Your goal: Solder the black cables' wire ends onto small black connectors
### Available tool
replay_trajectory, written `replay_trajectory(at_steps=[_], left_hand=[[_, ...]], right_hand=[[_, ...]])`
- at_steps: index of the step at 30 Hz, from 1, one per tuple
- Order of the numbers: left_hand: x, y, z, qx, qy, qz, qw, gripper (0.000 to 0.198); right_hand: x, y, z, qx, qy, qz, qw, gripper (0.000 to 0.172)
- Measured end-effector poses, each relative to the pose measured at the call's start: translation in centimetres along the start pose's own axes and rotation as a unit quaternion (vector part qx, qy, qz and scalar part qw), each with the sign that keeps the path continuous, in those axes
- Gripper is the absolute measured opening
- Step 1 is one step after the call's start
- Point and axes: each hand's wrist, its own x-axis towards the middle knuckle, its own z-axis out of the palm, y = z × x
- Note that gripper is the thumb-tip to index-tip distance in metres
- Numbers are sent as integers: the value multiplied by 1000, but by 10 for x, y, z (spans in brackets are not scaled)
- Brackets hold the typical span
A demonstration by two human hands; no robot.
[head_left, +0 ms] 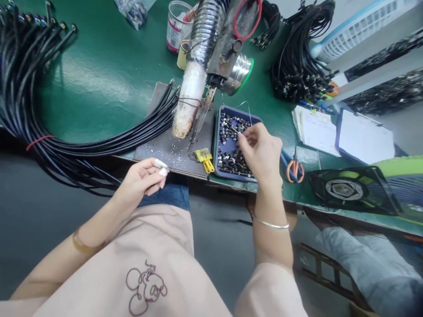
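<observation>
My right hand (261, 152) hovers over a small blue tray (217, 132) full of little black connectors, its fingers pinched on something I cannot make out, beside a thin solder wire. My left hand (142, 178) rests at the bench's front edge, fingers curled together, with white tape on the fingertips; nothing shows in it. Between the hands lie a grey work plate (165, 152) speckled with solder bits and a small yellow clip (205, 159). A soldering iron in a wrapped holder (198, 75) points down at the plate.
A thick bundle of black cables (29, 101) sweeps over the green bench from the left. Orange-handled scissors (294, 169), papers (317, 130), a solder spool (240, 72), a jar (176, 24), more cable bundles (297, 66) and a black fan (353, 189) lie around.
</observation>
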Motion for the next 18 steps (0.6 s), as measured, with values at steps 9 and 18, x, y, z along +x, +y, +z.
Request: replay_trajectory(at_steps=[9,18], left_hand=[[25,6,15,65,-31,80,994,31],[29,-2,14,113,-75,113,984,26]], right_hand=[[6,6,25,-51,-58,-30,997,22],[-47,-38,18,140,182,19,973,19]])
